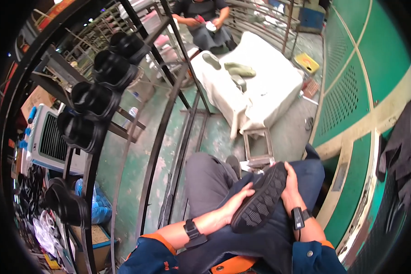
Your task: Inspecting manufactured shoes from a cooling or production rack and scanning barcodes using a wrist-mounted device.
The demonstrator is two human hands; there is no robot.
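A black shoe lies tilted over my lap, its ridged sole turned up toward me. My left hand grips it along the left side, fingers mostly hidden behind the shoe. On the other side, my right hand is closed around the upper right part of the same shoe. The shoe's upper faces away and cannot be seen. Just beyond the shoe stands a small metal-framed stand.
To the left, a black metal rack carries several black shoes. Ahead is a white-covered table with greenish shoe-shaped pieces; a seated person works behind it. Green perforated panels line the right. An air cooler stands left.
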